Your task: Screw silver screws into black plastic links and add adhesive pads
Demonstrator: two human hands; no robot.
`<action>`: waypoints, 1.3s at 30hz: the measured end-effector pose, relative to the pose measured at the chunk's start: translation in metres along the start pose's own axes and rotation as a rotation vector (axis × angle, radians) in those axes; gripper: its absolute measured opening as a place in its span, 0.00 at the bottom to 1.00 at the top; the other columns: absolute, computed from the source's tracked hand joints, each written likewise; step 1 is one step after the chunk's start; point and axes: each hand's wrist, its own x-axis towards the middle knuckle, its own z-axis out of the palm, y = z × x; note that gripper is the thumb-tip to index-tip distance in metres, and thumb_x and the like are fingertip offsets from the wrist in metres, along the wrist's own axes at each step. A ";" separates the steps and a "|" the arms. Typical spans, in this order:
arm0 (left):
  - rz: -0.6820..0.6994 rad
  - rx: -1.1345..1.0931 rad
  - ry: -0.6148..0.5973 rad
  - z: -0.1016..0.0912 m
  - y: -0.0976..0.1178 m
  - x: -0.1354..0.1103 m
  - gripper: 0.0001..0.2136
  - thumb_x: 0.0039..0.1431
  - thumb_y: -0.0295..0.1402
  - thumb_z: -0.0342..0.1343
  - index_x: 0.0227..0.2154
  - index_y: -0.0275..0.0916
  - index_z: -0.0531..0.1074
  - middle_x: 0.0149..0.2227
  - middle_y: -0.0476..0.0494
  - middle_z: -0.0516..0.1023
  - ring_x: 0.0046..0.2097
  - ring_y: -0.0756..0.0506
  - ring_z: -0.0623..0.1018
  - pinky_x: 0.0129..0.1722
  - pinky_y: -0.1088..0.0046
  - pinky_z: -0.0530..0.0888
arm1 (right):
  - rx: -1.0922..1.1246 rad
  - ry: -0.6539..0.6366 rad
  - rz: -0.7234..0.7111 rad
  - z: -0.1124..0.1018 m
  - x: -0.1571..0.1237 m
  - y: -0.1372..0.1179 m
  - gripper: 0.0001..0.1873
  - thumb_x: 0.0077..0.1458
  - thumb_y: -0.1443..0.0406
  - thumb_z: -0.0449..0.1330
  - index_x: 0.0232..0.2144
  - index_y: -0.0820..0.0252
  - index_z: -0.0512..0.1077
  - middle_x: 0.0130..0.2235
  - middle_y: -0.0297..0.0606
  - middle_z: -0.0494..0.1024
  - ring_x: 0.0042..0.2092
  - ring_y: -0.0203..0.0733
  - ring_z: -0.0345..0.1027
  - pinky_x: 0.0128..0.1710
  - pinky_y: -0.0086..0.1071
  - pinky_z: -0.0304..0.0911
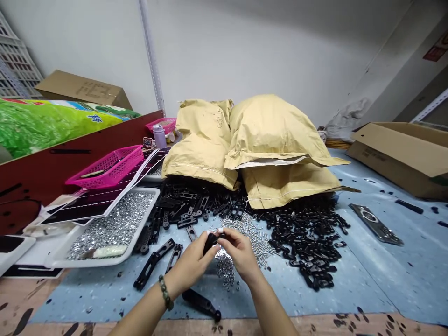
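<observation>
Black plastic part (209, 243) in hand, centre of frame; left hand (192, 259) grips it, right hand (241, 252) pinches its other end. Can't tell if a fastener is in those fingertips too. Reads as mid-assembly: this one looks unfinished. Just below, loose nuts (226, 269); behind and right, screws (257, 233). Left of centre, a jointed black arm (154, 263) seems put together already; black handle (199, 302) lies near the left forearm, status unclear. Plenty left, judging by the small black pieces (308, 233) right of centre and long black pieces (187, 207) behind. Edges: white tray (105, 264) hems in the left, paper sacks (273, 126) block the back, blue sheet (364, 284) ends near the bottom of frame. Most moving room looks lower right; phone (376, 224) and cardboard box (395, 156) sit farther up that side.
</observation>
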 end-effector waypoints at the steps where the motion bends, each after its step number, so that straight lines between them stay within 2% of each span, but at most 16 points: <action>1: 0.019 0.066 0.003 0.000 0.000 -0.001 0.10 0.64 0.41 0.46 0.40 0.41 0.64 0.41 0.44 0.73 0.42 0.42 0.73 0.40 0.68 0.66 | 0.003 -0.003 -0.017 0.002 -0.002 -0.002 0.10 0.53 0.62 0.59 0.38 0.56 0.76 0.38 0.38 0.78 0.43 0.43 0.72 0.45 0.36 0.66; 5: 0.048 0.247 0.002 -0.002 -0.002 -0.006 0.11 0.64 0.41 0.46 0.32 0.41 0.64 0.30 0.49 0.72 0.31 0.45 0.71 0.30 0.72 0.62 | -0.025 0.003 -0.095 -0.002 -0.011 -0.009 0.08 0.54 0.66 0.60 0.37 0.54 0.76 0.38 0.37 0.76 0.41 0.42 0.70 0.43 0.34 0.64; 9: 0.052 0.113 -0.080 -0.003 0.002 -0.015 0.11 0.63 0.41 0.48 0.32 0.40 0.68 0.29 0.51 0.72 0.30 0.47 0.70 0.29 0.74 0.61 | 0.004 -0.039 -0.096 -0.005 -0.023 -0.007 0.07 0.55 0.67 0.59 0.37 0.55 0.75 0.37 0.36 0.76 0.40 0.42 0.70 0.40 0.33 0.65; 11: 0.049 0.097 -0.113 -0.005 0.004 -0.019 0.12 0.63 0.41 0.47 0.30 0.40 0.68 0.27 0.52 0.72 0.29 0.48 0.70 0.28 0.75 0.61 | -0.051 -0.057 -0.084 -0.005 -0.032 0.000 0.09 0.56 0.67 0.58 0.40 0.55 0.73 0.38 0.36 0.76 0.40 0.42 0.70 0.41 0.34 0.65; 13: 0.012 0.161 -0.099 -0.009 0.001 -0.022 0.14 0.63 0.42 0.48 0.26 0.39 0.66 0.24 0.52 0.71 0.28 0.48 0.69 0.27 0.74 0.59 | -0.233 -0.061 -0.082 -0.005 -0.044 0.009 0.12 0.56 0.68 0.58 0.45 0.56 0.70 0.40 0.38 0.75 0.41 0.43 0.69 0.42 0.36 0.65; 15: -0.062 0.214 -0.062 -0.014 -0.005 -0.024 0.14 0.62 0.42 0.48 0.25 0.39 0.65 0.23 0.52 0.70 0.27 0.47 0.70 0.27 0.73 0.60 | -0.525 -0.074 -0.092 -0.001 -0.056 0.019 0.12 0.54 0.71 0.60 0.42 0.57 0.69 0.41 0.39 0.73 0.43 0.46 0.67 0.42 0.39 0.64; 17: -0.116 0.207 -0.034 -0.018 -0.013 -0.025 0.11 0.62 0.41 0.48 0.30 0.40 0.66 0.28 0.51 0.73 0.31 0.45 0.72 0.30 0.72 0.63 | -0.781 -0.082 -0.108 0.005 -0.065 0.027 0.08 0.52 0.74 0.60 0.33 0.57 0.70 0.38 0.38 0.72 0.41 0.46 0.65 0.40 0.40 0.62; 20: -0.116 0.177 -0.033 -0.018 -0.022 -0.026 0.07 0.64 0.37 0.45 0.37 0.41 0.65 0.35 0.48 0.75 0.39 0.43 0.74 0.37 0.70 0.66 | -0.940 -0.086 -0.117 0.010 -0.072 0.031 0.07 0.52 0.73 0.61 0.27 0.58 0.67 0.35 0.37 0.71 0.38 0.46 0.64 0.38 0.40 0.62; 22: -0.086 0.183 -0.054 -0.013 -0.024 -0.026 0.07 0.64 0.35 0.44 0.38 0.42 0.65 0.38 0.47 0.74 0.41 0.43 0.74 0.40 0.70 0.67 | -0.939 -0.071 -0.109 0.006 -0.074 0.030 0.07 0.51 0.71 0.62 0.28 0.57 0.67 0.36 0.38 0.71 0.38 0.47 0.64 0.38 0.41 0.62; 25: 0.062 0.269 -0.152 -0.002 -0.025 -0.022 0.06 0.63 0.34 0.48 0.38 0.42 0.69 0.41 0.46 0.72 0.43 0.43 0.72 0.42 0.70 0.67 | -0.821 0.007 -0.111 -0.007 -0.080 0.026 0.06 0.55 0.68 0.59 0.36 0.56 0.67 0.38 0.40 0.70 0.41 0.49 0.64 0.39 0.42 0.63; 28: 0.186 0.359 -0.237 0.010 -0.026 -0.018 0.06 0.62 0.31 0.50 0.36 0.42 0.72 0.39 0.45 0.72 0.43 0.42 0.70 0.43 0.67 0.66 | -0.741 -0.020 -0.165 -0.014 -0.087 0.028 0.08 0.60 0.68 0.54 0.42 0.54 0.67 0.39 0.40 0.72 0.41 0.47 0.65 0.40 0.41 0.63; 30: 0.216 0.378 -0.263 0.013 -0.028 -0.017 0.07 0.63 0.30 0.50 0.38 0.43 0.74 0.40 0.44 0.72 0.43 0.42 0.69 0.44 0.65 0.65 | -0.742 -0.064 -0.198 -0.011 -0.091 0.034 0.10 0.61 0.70 0.51 0.41 0.53 0.69 0.38 0.39 0.73 0.40 0.46 0.65 0.39 0.40 0.63; 34: 0.256 0.434 -0.315 0.007 -0.033 -0.016 0.12 0.66 0.30 0.45 0.47 0.45 0.71 0.43 0.43 0.71 0.45 0.42 0.69 0.46 0.65 0.65 | -0.713 -0.029 -0.216 0.000 -0.091 0.045 0.12 0.61 0.72 0.50 0.38 0.55 0.71 0.37 0.40 0.72 0.39 0.44 0.65 0.38 0.38 0.63; 39: 0.231 0.466 -0.340 -0.003 -0.035 -0.016 0.11 0.65 0.29 0.48 0.42 0.44 0.74 0.40 0.45 0.73 0.43 0.43 0.71 0.45 0.66 0.66 | -0.687 -0.117 -0.162 -0.003 -0.078 0.036 0.09 0.60 0.70 0.52 0.35 0.56 0.72 0.34 0.38 0.71 0.38 0.44 0.65 0.36 0.37 0.64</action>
